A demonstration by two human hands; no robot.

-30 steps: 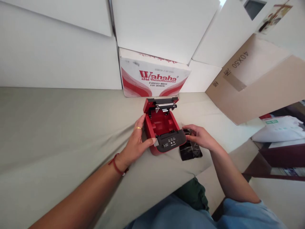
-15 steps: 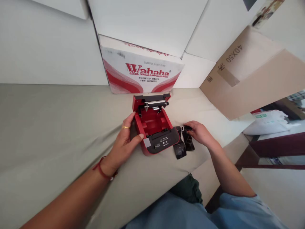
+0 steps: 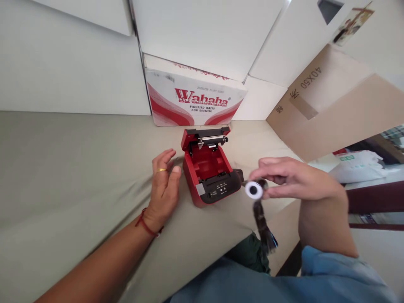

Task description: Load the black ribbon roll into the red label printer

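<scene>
A small red and black label printer (image 3: 206, 168) stands on the cloth-covered surface with its lid (image 3: 206, 136) raised and a bare red compartment in view. My left hand (image 3: 166, 181) rests beside the printer's left side, thumb and fingers apart, holding nothing. Off the printer's front right corner, my right hand (image 3: 284, 176) pinches a ribbon roll (image 3: 254, 190). The roll's white end with a dark centre faces me, and a length of glossy black ribbon dangles below it, blurred. A dark piece (image 3: 239, 173) shows at the printer's right corner, partly hidden.
Behind the printer leans a white and red Wahaha water carton (image 3: 198, 101), against white panels. A large brown cardboard box (image 3: 334, 105) stands at the right, with a white bag (image 3: 356, 166) beyond it. The surface's front edge runs close to my body.
My right hand has lifted the ribbon roll off the surface towards me, its black ribbon now hanging. My left hand has let go of the printer and drawn slightly left.
</scene>
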